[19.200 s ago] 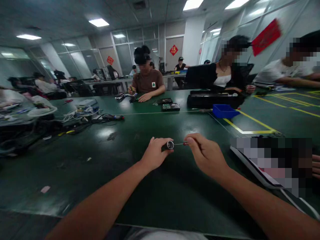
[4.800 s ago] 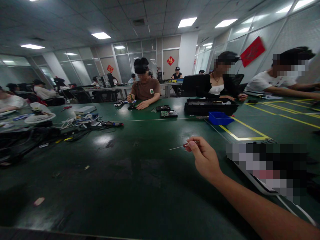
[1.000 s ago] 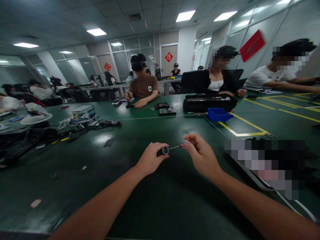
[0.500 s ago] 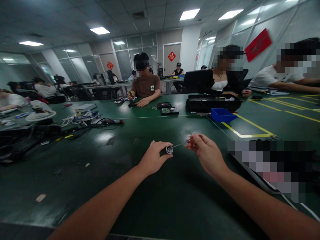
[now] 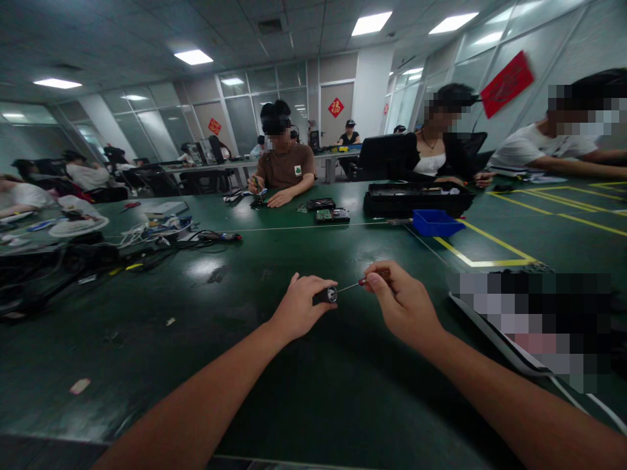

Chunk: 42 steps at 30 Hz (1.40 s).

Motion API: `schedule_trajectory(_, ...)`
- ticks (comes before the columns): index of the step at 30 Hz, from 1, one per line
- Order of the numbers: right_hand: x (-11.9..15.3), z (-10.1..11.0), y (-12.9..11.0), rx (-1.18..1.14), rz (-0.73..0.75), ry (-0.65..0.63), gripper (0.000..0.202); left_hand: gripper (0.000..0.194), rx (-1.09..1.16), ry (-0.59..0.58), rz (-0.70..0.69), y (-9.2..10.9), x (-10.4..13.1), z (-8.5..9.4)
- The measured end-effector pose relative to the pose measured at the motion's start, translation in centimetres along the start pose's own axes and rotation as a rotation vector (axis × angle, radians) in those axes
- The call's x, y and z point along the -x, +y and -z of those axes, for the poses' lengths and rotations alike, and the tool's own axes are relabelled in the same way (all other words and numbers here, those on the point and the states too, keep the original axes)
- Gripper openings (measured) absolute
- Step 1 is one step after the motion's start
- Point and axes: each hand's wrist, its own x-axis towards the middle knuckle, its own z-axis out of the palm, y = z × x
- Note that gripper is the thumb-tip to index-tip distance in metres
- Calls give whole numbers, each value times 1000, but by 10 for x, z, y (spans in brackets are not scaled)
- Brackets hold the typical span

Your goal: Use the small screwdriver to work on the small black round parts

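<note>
Two bare hands meet over a green table, just below the middle of the frame.

The left hand (image 5: 300,307) is closed around a small dark cylinder (image 5: 327,295) whose silvery end faces right; most of its body is hidden by the fingers. The right hand (image 5: 401,301) pinches a thin metal rod (image 5: 349,286) by a reddish end, its tip at the cylinder's end; whether it enters cannot be told. At right, a pixelated patch (image 5: 531,323) hides what lies there. Farther back a blue tray (image 5: 435,222) sits beside a black case (image 5: 414,199), and a person in a brown shirt (image 5: 287,166) works across the table (image 5: 245,365).
</note>
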Motion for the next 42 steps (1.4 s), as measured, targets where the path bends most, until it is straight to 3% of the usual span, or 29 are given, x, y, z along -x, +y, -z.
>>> schedule_trajectory(10,-3,4,-6,146,44,-32,17,38,-10,-38,38,-1,-1,-1)
schedule_trajectory(17,-4,2,-3,151,-2,-29,19,29,88,32,57,1,-1,3)
schedule_trajectory(21,-4,2,-3,149,-6,-14,20,34,107,99,65,-2,-2,0)
schedule_trajectory(27,-3,2,-3,147,23,16,19,36,90,55,41,-3,0,-2)
schedule_trajectory(34,-2,2,-3,136,13,-14,20,28,-109,-10,120,2,-1,-2)
schedule_trajectory(38,-3,2,-4,130,7,-5,19,19,-251,-63,81,-1,-7,-8)
schedule_trajectory(42,-3,2,-4,135,7,1,19,25,-360,-74,39,-4,-11,-12)
